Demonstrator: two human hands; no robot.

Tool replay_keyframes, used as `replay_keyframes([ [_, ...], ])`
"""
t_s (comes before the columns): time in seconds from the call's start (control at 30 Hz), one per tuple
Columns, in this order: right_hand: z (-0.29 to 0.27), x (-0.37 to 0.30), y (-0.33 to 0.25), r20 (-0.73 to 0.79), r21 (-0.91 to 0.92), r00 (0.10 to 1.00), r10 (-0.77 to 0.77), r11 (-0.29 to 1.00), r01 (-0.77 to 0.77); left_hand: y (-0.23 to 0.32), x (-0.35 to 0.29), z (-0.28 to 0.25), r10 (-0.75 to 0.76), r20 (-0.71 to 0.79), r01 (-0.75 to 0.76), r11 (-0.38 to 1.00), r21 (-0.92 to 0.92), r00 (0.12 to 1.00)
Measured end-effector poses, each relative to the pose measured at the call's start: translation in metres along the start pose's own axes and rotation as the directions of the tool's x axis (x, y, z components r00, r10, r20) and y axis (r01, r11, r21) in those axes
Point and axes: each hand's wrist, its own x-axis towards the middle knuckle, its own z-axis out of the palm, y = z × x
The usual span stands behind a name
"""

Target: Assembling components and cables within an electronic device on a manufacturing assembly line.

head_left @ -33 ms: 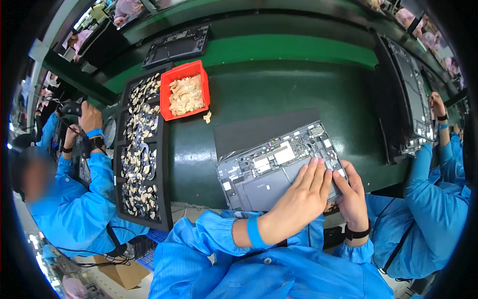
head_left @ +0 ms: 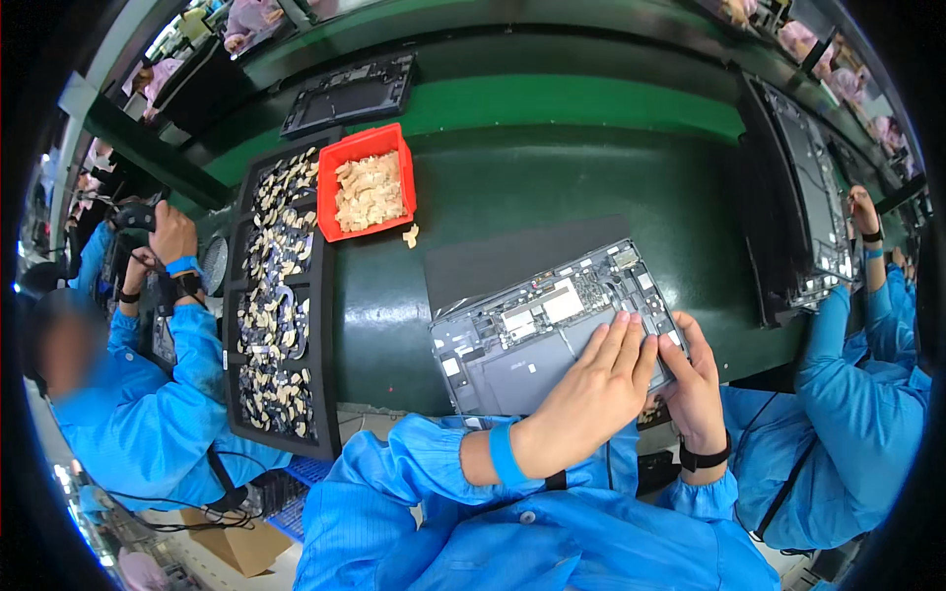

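In front of me lies an opened laptop base (head_left: 512, 374), its circuit board and battery exposed, partly on a black mat (head_left: 527, 251). My left hand (head_left: 596, 389) rests on its right half, fingers stretched out and lying flat near the edge. At the right edge, my right hand (head_left: 695, 384) grips the laptop base; some of its fingers are hidden beneath. The two hands almost meet at the fingertips. Whatever lies under my left fingers cannot be seen.
A red bin (head_left: 328, 197) holds pale small pieces, with one loose piece (head_left: 410, 236) beside it. A black divided tray (head_left: 325, 345) of small parts stands left. Another laptop base (head_left: 350, 94) lies at the back. Co-workers in blue sit on both sides; more laptop parts (head_left: 803, 177) stand right.
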Motion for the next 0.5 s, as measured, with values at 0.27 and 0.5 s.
replay_keyframes([
  [0.27, -0.012, 0.113, -0.063, -0.132, -0.043, 0.93, -0.342, 0.94, 0.339, -0.036, -0.026, -0.074, 0.023, -0.191, -0.096, 0.92, -0.38, 0.981],
  [0.5, 0.084, 0.275, -0.087, -0.253, -0.53, 0.759, -0.6, 0.742, 0.41, -0.039, -0.047, -0.071, -0.088, -0.045, 0.056, 0.878, -0.475, 0.995],
])
